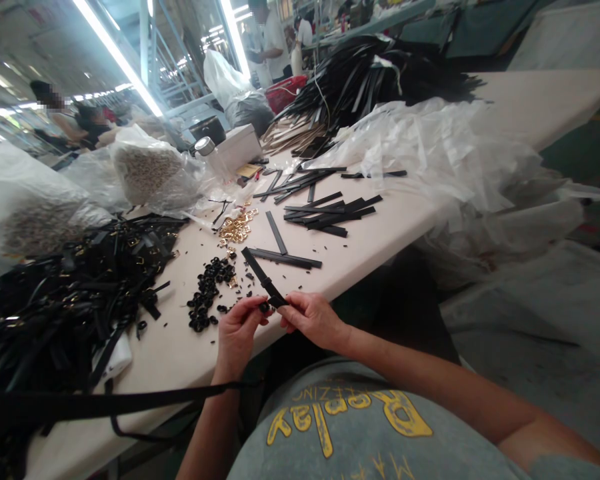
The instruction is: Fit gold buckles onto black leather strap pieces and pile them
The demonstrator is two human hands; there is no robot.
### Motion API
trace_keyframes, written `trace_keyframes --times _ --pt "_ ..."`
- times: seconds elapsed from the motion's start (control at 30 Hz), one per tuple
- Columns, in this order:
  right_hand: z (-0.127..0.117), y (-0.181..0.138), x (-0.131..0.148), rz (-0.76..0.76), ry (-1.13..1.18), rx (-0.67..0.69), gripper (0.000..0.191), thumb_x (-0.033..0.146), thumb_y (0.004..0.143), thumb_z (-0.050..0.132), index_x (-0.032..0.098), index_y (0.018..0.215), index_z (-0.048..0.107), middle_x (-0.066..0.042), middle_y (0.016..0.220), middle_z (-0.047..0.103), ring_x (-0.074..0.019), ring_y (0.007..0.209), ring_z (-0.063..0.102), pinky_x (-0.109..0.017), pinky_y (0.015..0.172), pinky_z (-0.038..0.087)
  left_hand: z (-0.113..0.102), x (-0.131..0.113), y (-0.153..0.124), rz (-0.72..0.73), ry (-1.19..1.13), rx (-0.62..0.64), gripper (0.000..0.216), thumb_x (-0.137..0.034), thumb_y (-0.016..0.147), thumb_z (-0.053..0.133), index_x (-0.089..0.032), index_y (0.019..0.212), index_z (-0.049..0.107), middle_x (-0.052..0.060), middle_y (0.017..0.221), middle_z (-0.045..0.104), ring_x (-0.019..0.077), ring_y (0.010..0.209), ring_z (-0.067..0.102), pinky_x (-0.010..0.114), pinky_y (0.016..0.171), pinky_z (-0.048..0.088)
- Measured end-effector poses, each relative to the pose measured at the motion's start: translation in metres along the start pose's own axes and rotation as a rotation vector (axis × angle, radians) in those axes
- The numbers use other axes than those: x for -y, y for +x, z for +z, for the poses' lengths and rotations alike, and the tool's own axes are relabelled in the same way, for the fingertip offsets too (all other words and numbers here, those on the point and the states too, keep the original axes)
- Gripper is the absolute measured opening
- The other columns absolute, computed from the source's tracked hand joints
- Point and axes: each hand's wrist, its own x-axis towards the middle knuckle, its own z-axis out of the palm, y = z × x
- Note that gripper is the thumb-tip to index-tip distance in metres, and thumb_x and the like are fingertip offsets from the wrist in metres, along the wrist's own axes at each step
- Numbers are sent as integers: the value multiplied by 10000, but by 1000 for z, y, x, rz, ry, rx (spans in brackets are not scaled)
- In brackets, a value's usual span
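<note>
My right hand (316,320) is closed on one end of a short black strap (255,266), which slants up and left over the table edge. A black band wraps around the strap partway along. Pinched in the fingertips of my left hand (239,328) is a small black loop (264,307), close beside the strap's lower end; whether the two touch I cannot tell. A pile of black loops (206,290) lies just beyond my left hand. Small gold buckles (236,228) are heaped behind it. Loose black straps (330,212) lie farther back on the table.
A large heap of black straps with buckles (70,287) covers the left side. Clear plastic sheeting (430,143) drapes over the right edge. Behind it rises a big bundle of black strips (360,80). Filled plastic bags (147,167) stand at back left. People are in the background.
</note>
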Motion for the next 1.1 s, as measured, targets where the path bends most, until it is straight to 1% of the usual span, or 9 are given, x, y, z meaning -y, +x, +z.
trace_keyframes --times 0.13,0.23,0.33,0.5,0.6,0.7,0.83,1.0,1.1 --pt "-1 -1 2 -7 -61 26 232 334 925 545 160 810 647 -18 683 701 -126 568 652 -205 542 478 4 0 -3 -29 -8 -19 211 -271 761 751 -178 944 702 14 747 739 138 633 681 231 563 548" --pt "-2 -2 3 -3 -107 34 223 300 927 546 157 789 646 -15 667 699 -121 561 650 -199 541 461 3 -1 -3 -38 -19 -36 176 -272 756 760 -171 877 680 5 684 721 134 610 674 220 550 535" --pt "-5 -2 5 -19 -173 47 218 271 931 545 156 781 654 -9 643 694 -117 559 641 -200 556 440 1 -1 -1 -35 -16 -29 149 -265 746 763 -160 832 703 11 655 716 129 578 657 221 535 527" --pt "-7 -1 7 -36 -280 69 188 252 924 560 161 813 682 -6 654 703 -113 567 621 -203 560 401 1 -2 3 -26 -5 -26 148 -276 746 756 -164 843 745 15 662 720 123 563 641 233 547 532" --pt "-8 0 6 -33 -316 76 175 236 917 563 164 818 688 -3 661 702 -111 572 614 -205 562 388 -1 -6 5 -43 33 15 156 -285 763 743 -171 869 757 12 661 720 119 573 643 230 577 536" --pt "-10 0 7 -35 -348 86 169 215 904 569 165 789 682 1 655 696 -108 569 605 -206 562 374 -5 -10 7 -63 96 92 163 -286 788 724 -178 904 764 18 691 732 124 606 658 236 624 546" --pt "-13 0 11 -49 -378 80 166 202 895 569 168 771 675 11 630 679 -103 558 586 -206 558 351 -11 -14 5 -19 164 183 196 -308 845 672 -185 969 761 35 766 745 145 673 683 264 684 560" --pt "-16 1 16 -65 -459 92 170 194 880 576 162 740 666 17 596 640 -94 541 541 -210 545 307 -12 -15 3 25 184 190 182 -304 835 684 -192 962 752 45 848 743 159 710 695 277 693 570" --pt "-17 1 17 -67 -538 97 188 198 860 592 159 682 638 17 579 613 -91 530 501 -217 536 278 -10 -17 2 70 257 195 162 -284 813 706 -198 943 751 51 884 739 173 758 699 285 714 570"
